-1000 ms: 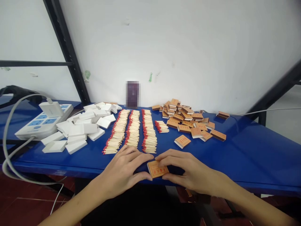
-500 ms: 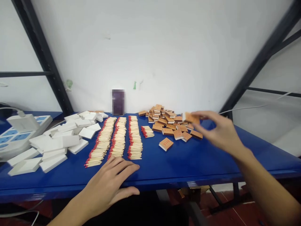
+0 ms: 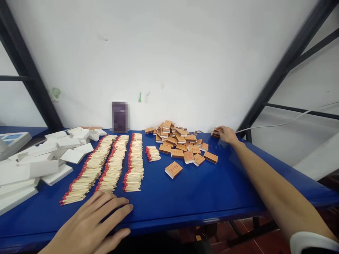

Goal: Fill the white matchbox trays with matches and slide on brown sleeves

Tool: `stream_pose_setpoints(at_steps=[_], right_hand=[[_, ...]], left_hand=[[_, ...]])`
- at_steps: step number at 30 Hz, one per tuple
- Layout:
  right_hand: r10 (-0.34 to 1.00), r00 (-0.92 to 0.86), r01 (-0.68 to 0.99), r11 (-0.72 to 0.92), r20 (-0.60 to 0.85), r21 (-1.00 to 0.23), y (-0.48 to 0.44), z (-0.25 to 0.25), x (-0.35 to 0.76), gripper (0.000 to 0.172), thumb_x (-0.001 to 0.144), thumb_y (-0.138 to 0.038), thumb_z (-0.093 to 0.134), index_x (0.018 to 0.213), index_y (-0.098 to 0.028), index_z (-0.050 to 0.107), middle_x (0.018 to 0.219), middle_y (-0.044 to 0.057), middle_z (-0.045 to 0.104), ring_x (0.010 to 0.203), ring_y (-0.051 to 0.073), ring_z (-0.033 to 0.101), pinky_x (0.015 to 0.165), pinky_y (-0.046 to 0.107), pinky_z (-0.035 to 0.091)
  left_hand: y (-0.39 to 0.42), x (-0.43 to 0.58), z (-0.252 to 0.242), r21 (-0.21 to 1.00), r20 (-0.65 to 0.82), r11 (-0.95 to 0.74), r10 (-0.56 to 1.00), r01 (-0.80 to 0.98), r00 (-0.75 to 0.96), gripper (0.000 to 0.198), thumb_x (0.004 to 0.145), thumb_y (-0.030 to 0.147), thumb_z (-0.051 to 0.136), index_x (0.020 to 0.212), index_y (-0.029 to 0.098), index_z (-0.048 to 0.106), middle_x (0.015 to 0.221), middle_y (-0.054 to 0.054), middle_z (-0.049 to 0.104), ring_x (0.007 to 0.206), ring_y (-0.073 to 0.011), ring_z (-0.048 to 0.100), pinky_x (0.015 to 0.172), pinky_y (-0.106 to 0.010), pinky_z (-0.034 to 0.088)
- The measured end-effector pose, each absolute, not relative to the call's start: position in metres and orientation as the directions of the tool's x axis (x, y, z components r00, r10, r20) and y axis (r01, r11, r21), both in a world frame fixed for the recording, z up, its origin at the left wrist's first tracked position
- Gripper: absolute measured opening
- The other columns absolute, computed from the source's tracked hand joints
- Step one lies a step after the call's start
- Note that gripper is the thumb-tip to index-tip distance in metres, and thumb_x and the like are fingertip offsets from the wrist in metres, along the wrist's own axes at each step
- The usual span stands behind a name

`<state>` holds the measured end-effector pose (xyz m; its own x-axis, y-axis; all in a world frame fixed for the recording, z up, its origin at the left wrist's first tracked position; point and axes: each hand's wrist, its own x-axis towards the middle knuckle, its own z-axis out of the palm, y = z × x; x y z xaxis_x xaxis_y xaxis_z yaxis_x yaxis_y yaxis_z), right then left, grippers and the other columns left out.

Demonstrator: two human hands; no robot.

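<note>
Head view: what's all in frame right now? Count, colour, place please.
table: one, blue, across the frame
match rows: three, pale with red heads, centre-left
match bundle: one, small, right of the rows
matchbox pile: many, orange-brown, back centre
lone matchbox: one, orange, in front of the pile
trays: many, white, left
power strip: one, white and blue, far left edge
cable: one, pale, back right
left hand: flat, near edge by the rows
right hand: stretched to far matchboxes, back right, grip unclear

On the table [image 3: 212, 190], inner trays [image 3: 39, 165] lie left, match rows [image 3: 113, 162] in the middle, matchboxes [image 3: 180, 143] to their right.
</note>
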<state>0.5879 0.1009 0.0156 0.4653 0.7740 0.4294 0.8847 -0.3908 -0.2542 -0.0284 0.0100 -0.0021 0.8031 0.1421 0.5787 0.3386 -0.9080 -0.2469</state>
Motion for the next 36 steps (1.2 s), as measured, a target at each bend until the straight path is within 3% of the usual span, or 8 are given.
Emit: stream_pose_setpoints(at_steps=[5,11,16,18,22,28,32,36], right_hand=[[0.768,0.488,0.873,-0.413,0.415,-0.262,0.110,0.004,0.594,0.033,0.096,-0.035,0.059,0.125,-0.018,0.059,0.126,0.010,0.060,0.105,0.022,0.063,0.089,0.043,0.054],[0.767,0.465,0.885,-0.394,0.442,-0.247,0.095,0.013,0.581,0.032,0.096,-0.035,0.059,0.123,-0.018,0.060,0.123,0.009,0.062,0.103,0.021,0.063,0.087,0.042,0.055],[0.761,0.365,0.931,-0.292,0.536,-0.219,0.070,0.042,0.550,0.032,0.094,-0.023,0.046,0.119,-0.010,0.061,0.115,0.023,0.065,0.098,0.027,0.064,0.085,0.040,0.047],[0.775,0.315,0.948,-0.232,0.548,-0.217,0.056,0.051,0.527,0.031,0.091,-0.022,0.047,0.117,-0.013,0.061,0.113,0.021,0.066,0.090,0.026,0.066,0.082,0.038,0.047],[0.848,0.063,0.986,0.028,0.526,-0.163,0.013,0.057,0.460,0.022,0.091,-0.028,0.051,0.109,-0.022,0.063,0.099,0.011,0.073,0.087,0.025,0.069,0.079,0.035,0.050],[0.835,-0.445,0.875,0.482,0.324,-0.042,-0.041,0.050,0.358,0.031,0.095,-0.033,0.049,0.123,-0.030,0.061,0.127,0.006,0.067,0.115,0.028,0.063,0.099,0.046,0.050],[0.822,-0.508,0.839,0.540,0.256,-0.070,-0.038,0.050,0.323,0.031,0.096,-0.031,0.048,0.123,-0.030,0.063,0.128,0.005,0.066,0.116,0.027,0.062,0.097,0.046,0.051],[0.831,-0.504,0.835,0.539,0.236,-0.114,-0.014,0.052,0.306,0.028,0.097,-0.030,0.046,0.118,-0.027,0.063,0.123,0.006,0.067,0.114,0.025,0.062,0.094,0.044,0.052]], left_hand=[[0.009,-0.027,0.000,-0.243,0.575,-0.912,0.139,0.331,0.806,0.024,0.099,0.035,0.052,0.114,0.025,0.068,0.103,0.001,0.074,0.094,-0.0175,0.066,0.100,-0.030,0.039],[0.005,-0.025,-0.005,-0.151,0.583,-0.923,0.206,0.354,0.786,0.023,0.098,0.030,0.053,0.116,0.025,0.065,0.106,-0.002,0.072,0.101,-0.0207,0.063,0.098,-0.034,0.042],[0.005,-0.040,0.010,0.005,0.615,-0.944,0.264,0.331,0.743,0.019,0.095,0.017,0.051,0.110,0.022,0.062,0.108,-0.004,0.071,0.103,-0.0190,0.061,0.093,-0.032,0.046],[0.012,-0.057,0.024,0.016,0.656,-0.901,0.337,0.434,0.676,0.021,0.095,0.018,0.051,0.112,0.023,0.061,0.108,-0.005,0.070,0.103,-0.0202,0.060,0.092,-0.035,0.046],[0.037,-0.105,0.050,-0.080,0.601,-0.590,0.615,0.803,0.511,0.026,0.097,0.039,0.050,0.109,0.021,0.065,0.110,-0.008,0.068,0.104,-0.0290,0.058,0.096,-0.048,0.044],[0.058,-0.137,0.054,-0.248,0.562,-0.304,0.728,0.920,0.392,0.032,0.096,0.040,0.050,0.115,0.020,0.066,0.124,-0.009,0.062,0.114,-0.0363,0.053,0.094,-0.054,0.045],[0.055,-0.129,0.047,-0.260,0.513,-0.323,0.752,0.910,0.414,0.035,0.101,0.035,0.040,0.124,0.018,0.061,0.129,-0.012,0.059,0.118,-0.0378,0.051,0.094,-0.056,0.044],[0.059,-0.126,0.041,-0.229,0.572,-0.297,0.730,0.927,0.376,0.030,0.101,0.031,0.042,0.115,0.021,0.067,0.123,-0.008,0.063,0.114,-0.0332,0.053,0.093,-0.052,0.043]])
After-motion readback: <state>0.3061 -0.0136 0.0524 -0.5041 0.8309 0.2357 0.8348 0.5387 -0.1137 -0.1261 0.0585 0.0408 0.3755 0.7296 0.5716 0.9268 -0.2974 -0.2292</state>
